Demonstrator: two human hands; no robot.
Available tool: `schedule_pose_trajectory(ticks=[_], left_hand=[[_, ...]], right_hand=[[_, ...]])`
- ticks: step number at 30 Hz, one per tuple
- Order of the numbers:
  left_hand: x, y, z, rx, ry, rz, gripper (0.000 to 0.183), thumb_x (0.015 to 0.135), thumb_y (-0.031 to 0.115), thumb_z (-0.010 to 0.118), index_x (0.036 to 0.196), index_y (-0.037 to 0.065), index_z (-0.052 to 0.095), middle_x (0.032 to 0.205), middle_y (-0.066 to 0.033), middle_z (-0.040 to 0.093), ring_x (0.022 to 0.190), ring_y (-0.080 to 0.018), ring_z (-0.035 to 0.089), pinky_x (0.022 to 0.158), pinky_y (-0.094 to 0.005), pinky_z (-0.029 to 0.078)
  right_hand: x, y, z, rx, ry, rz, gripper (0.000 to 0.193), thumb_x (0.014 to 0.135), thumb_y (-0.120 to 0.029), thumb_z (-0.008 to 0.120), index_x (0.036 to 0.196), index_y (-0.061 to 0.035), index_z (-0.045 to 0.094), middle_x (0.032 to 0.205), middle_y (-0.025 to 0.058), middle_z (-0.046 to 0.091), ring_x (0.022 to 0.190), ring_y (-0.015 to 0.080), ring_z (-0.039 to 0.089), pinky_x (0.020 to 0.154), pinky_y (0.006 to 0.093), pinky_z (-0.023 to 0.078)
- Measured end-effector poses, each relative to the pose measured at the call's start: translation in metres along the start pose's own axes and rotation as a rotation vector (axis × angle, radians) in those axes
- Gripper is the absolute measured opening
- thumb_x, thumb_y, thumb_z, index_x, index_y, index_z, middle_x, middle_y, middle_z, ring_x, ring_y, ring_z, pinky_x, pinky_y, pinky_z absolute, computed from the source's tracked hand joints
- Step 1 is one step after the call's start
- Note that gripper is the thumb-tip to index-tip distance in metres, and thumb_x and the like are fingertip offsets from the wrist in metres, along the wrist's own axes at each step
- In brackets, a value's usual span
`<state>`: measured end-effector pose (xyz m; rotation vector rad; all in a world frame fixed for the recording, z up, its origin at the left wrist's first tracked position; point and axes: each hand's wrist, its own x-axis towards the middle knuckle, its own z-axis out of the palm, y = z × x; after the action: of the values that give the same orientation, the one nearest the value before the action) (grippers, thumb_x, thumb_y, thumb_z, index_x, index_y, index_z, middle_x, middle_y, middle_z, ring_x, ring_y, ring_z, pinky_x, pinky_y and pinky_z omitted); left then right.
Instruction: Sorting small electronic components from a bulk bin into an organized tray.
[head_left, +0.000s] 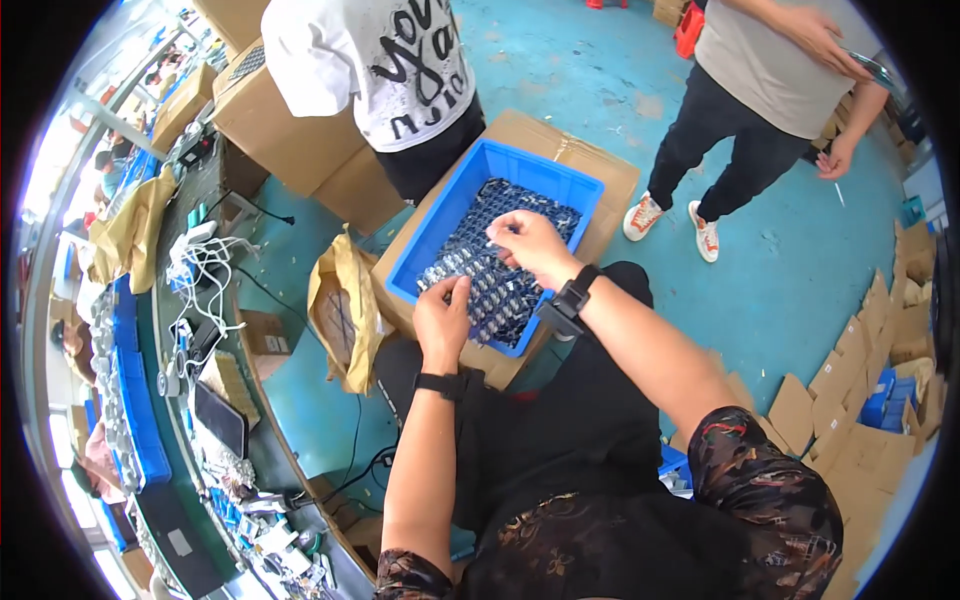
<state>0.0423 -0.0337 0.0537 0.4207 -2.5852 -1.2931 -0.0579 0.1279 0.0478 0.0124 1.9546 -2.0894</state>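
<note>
A blue plastic bin (545, 178) sits tilted across the view on a cardboard box (612, 182), directly in front of the seated person. The bin holds a layer of small dark parts (515, 196), set close together toward its far end; toward its near end lie brighter parts (492, 287) with a silvery look, arranged in slanting rows. The right hand (535, 245) is over the middle of the bin, its thumb and forefinger brought together at the tips. The left hand (442, 315) is at the bin's near left edge, beside the silvery parts; how closely its fingers meet, and whether either hand grips a small piece, cannot be told at this scale. Just left of the bin stands an open yellowish-brown sack (342, 312), its contents indistinct. Farther left, a long curved table carries white cables (205, 262) and a dark, flat, screen-like device (220, 420), with a row of blue bins (140, 405) beyond them. A large cardboard box (285, 125) stands behind the sack, near a person in a white shirt (425, 75).
</note>
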Motion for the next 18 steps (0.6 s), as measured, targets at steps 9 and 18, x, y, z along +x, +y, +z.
schedule_pose_trajectory(ticks=[9,18], left_hand=[[0.010,0.007,-0.014,0.250,0.092,0.182,0.042,0.082,0.002,0.064,0.124,0.005,0.062,0.111,-0.0219,0.060,0.103,-0.0399,0.060,0.092,-0.0434,0.048],[0.003,0.009,-0.014,-0.722,-0.021,-0.023,0.041,0.091,-0.008,0.052,0.129,0.005,0.053,0.112,-0.0019,0.059,0.098,-0.0101,0.055,0.089,-0.0245,0.045]], right_hand=[[-0.003,0.027,-0.005,-0.238,-0.021,0.052,0.050,0.092,-0.031,0.064,0.128,0.0030,0.057,0.120,0.0225,0.064,0.111,0.0304,0.063,0.095,0.0371,0.049],[-0.006,0.010,0.030,-0.180,-0.140,-0.213,0.040,0.105,-0.041,0.040,0.097,-0.0023,0.050,0.082,0.0147,0.058,0.079,0.0296,0.060,0.074,0.0428,0.045]])
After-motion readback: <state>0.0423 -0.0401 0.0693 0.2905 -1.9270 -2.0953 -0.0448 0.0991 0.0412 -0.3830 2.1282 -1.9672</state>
